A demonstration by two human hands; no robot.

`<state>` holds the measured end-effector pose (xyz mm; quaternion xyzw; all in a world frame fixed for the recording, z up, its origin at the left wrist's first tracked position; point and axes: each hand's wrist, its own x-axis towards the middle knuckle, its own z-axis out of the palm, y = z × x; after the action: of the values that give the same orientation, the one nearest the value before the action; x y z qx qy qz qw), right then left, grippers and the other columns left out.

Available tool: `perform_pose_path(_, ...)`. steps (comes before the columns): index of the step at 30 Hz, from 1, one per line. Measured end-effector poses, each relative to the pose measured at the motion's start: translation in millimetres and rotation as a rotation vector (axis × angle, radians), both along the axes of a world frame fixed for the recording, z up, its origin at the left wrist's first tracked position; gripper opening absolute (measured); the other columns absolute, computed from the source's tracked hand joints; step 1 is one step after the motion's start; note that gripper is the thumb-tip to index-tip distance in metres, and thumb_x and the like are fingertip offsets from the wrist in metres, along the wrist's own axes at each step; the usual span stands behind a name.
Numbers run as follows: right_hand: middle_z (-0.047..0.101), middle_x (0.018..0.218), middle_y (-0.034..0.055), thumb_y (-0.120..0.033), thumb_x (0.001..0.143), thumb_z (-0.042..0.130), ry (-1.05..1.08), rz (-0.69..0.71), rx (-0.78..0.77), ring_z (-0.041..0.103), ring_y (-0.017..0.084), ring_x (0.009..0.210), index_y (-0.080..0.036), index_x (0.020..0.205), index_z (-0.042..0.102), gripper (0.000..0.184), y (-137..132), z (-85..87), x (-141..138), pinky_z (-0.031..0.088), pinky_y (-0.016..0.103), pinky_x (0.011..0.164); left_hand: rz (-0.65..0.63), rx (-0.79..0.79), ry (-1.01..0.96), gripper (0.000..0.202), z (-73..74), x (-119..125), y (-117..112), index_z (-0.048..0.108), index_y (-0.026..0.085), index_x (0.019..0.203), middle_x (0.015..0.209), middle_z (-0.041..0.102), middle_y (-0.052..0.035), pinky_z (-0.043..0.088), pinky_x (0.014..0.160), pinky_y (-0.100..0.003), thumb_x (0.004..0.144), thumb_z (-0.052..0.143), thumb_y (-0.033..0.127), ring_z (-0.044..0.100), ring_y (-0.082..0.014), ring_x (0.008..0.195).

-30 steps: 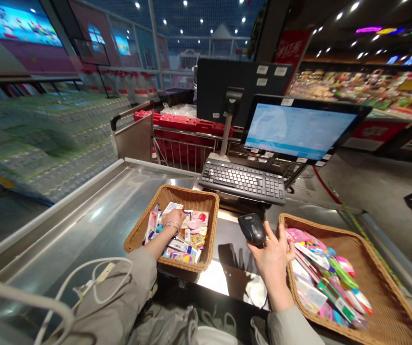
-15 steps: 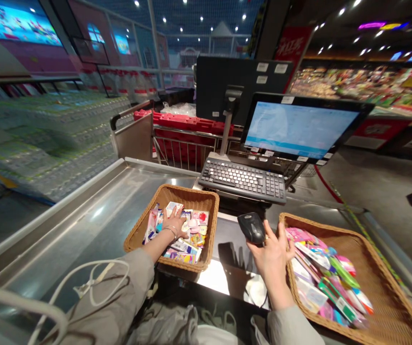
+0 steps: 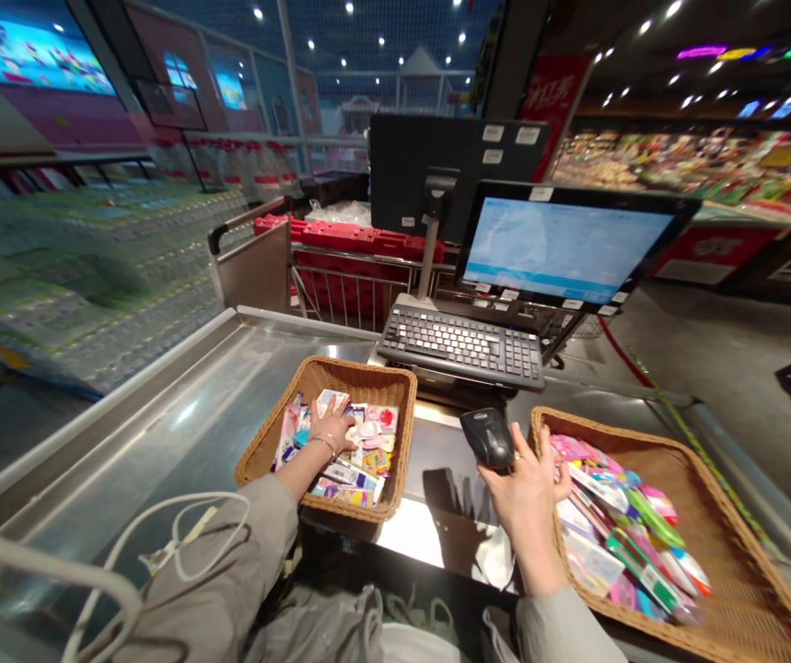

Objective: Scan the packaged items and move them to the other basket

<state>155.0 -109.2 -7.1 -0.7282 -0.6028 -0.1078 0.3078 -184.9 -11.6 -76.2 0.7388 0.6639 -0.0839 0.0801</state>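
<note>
My left hand (image 3: 331, 431) rests inside the left wicker basket (image 3: 410, 442), fingers spread over small packets, touching a little white box (image 3: 332, 401) near its fingertips. Colourful packs and flat boxes lie around it. Beside the other basket, my right hand (image 3: 523, 493) grips a black barcode scanner (image 3: 488, 437) above the counter, its head tilted toward the left. The other fingers stick out near the rim of the right wicker basket (image 3: 740, 516). That one holds a heap of toothbrush-like packs (image 3: 644, 564) and other bright packages.
A keyboard (image 3: 460, 341) stands behind the baskets, below a lit monitor (image 3: 567, 244). Beyond is a metal trolley (image 3: 340, 285) with red crates. A white cable (image 3: 180, 502) loops over my left sleeve. The steel counter (image 3: 188, 405) has a raised edge at left.
The view has shifted slightly. My left hand has stayed in the basket with its fingers spread, and the right hand with the scanner has moved very little.
</note>
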Motion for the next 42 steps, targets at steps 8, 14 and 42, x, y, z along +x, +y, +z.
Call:
perform_pose_path(8, 0.065, 0.129, 0.0096, -0.047, 0.081, 0.049, 0.014, 0.016, -0.004, 0.034, 0.035, 0.138, -0.022, 0.083, 0.072, 0.034, 0.9, -0.7, -1.3, 0.02, 0.058, 0.102, -0.085, 0.022, 0.024, 0.044, -2.3, -1.4, -2.2, 0.067, 0.028, 0.115, 0.158, 0.035, -0.0095, -0.009, 0.104, -0.08, 0.072, 0.069, 0.038, 0.017, -0.0434, 0.148)
perform_pose_path(14, 0.065, 0.127, 0.0083, -0.047, 0.081, 0.047, 0.029, 0.02, -0.011, 0.033, 0.033, 0.139, -0.023, 0.078, 0.071, 0.034, 1.9, -0.8, -2.8, 0.02, 0.055, 0.103, -0.102, 0.029, 0.009, 0.041, -2.5, -0.7, 1.9, 0.065, 0.025, 0.116, 0.153, 0.044, -0.0117, -0.006, 0.111, -0.074, 0.078, 0.065, 0.04, 0.025, -0.0368, 0.147)
perform_pose_path(42, 0.065, 0.128, 0.0087, -0.043, 0.08, 0.047, 0.024, 0.042, -0.034, 0.032, 0.033, 0.139, -0.023, 0.082, 0.072, 0.032, -5.5, 2.7, -3.5, 0.019, 0.057, 0.104, -0.172, 0.346, -0.071, 0.034, 34.7, 8.5, -0.9, 0.067, 0.027, 0.116, 0.152, 0.046, -0.007, -0.009, 0.115, -0.071, 0.085, 0.063, 0.04, 0.023, -0.035, 0.149)
